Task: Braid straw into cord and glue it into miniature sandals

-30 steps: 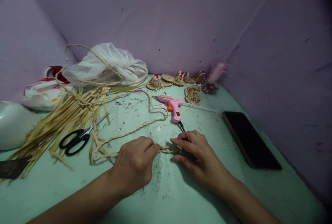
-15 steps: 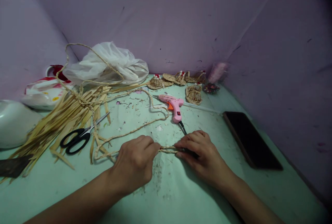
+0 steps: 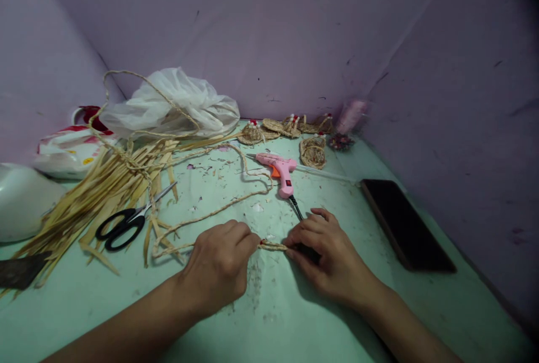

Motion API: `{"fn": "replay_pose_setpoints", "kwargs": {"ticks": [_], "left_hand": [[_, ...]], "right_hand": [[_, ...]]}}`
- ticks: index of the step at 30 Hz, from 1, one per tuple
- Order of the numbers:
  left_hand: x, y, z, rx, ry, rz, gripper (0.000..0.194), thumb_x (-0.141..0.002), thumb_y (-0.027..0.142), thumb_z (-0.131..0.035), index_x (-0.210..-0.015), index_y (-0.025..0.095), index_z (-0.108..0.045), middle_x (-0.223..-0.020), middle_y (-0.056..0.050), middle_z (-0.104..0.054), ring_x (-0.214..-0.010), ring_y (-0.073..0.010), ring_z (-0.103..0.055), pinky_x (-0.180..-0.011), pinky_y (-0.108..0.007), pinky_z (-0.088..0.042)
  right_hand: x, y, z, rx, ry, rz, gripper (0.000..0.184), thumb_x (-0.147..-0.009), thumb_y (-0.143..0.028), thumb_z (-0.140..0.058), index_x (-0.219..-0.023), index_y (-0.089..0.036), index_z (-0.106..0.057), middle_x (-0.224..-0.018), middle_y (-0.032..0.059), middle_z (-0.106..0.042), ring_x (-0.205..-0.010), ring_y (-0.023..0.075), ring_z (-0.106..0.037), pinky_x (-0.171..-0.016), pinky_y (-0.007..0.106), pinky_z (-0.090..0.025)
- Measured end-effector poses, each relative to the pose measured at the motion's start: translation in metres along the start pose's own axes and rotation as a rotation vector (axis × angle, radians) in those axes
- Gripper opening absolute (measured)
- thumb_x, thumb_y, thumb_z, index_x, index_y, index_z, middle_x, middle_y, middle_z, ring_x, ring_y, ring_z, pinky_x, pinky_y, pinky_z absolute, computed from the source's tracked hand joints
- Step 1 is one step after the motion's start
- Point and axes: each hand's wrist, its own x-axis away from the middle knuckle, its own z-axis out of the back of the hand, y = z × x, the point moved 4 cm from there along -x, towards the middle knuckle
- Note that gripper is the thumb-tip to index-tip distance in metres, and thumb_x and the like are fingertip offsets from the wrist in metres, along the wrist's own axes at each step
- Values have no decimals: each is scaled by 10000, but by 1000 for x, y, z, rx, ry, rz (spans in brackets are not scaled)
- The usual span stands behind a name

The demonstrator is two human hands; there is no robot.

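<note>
A braided straw cord [image 3: 273, 246] is folded double between my hands, its strands lying close together. My left hand [image 3: 225, 259] is closed on the left part of the fold, by a small red spot. My right hand [image 3: 320, 248] pinches the right end between thumb and fingers. From my left hand the cord loops away over the table and the straw pile. Just beyond my hands lies a pink glue gun [image 3: 284, 172], with its black cable [image 3: 296, 207] running down behind my right hand.
Black-handled scissors [image 3: 122, 228] lie on dried straw strips [image 3: 101, 183] at left. Behind them are a white plastic bag [image 3: 181, 102] and a red-and-white packet [image 3: 69, 152]. Small woven slippers [image 3: 313, 152] line the back. A phone [image 3: 406, 225] lies at right on the green table [image 3: 269, 329].
The two strands of the fold, apart before, are now pressed together. My right index finger has lifted slightly. The left hand stays in place.
</note>
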Motion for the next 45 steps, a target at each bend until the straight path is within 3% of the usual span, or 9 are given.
{"fn": "replay_pose_setpoints", "kwargs": {"ticks": [7,22,32,38,45], "left_hand": [[-2,-1,-2,18,-21,30,220,-680,37,-466,-781,149,-627,-682,-46,-549,-649,-187,-505,-550,-298,-390],[-3,2,2,55,36,3,246,-688,11,-456,-804,150,-623,-673,-45,-561,-641,-171,-507,-550,-275,-394],[-3,3,0,57,-7,17,179,-766,89,-455,-784,156,-621,-675,-48,-551,-652,-179,-507,-570,-300,-407],[-7,9,5,64,21,8,197,-778,168,-496,-949,153,-594,-844,-82,-574,-774,-199,-525,-643,-322,-441],[-9,15,3,-16,43,-82,172,-786,117,-449,-749,147,-614,-689,-63,-545,-672,-182,-490,-584,-316,-404]], "right_hand": [[-1,-5,0,15,8,-19,87,-696,-133,-581,-731,-197,-628,-674,-1,-612,-694,162,-539,-907,429,-272],[-4,-5,-9,11,2,23,112,-790,-242,-603,-893,-216,-637,-768,19,-638,-748,174,-564,-841,407,-299],[-4,-12,-9,62,16,48,120,-782,-148,-537,-811,-194,-644,-713,18,-635,-710,164,-561,-908,433,-263],[-4,-17,-8,71,31,49,128,-769,-158,-529,-779,-196,-650,-668,15,-612,-679,163,-535,-908,436,-270],[-4,-19,-11,70,41,78,134,-751,-143,-527,-776,-193,-649,-662,11,-609,-666,160,-526,-912,437,-270]]}}
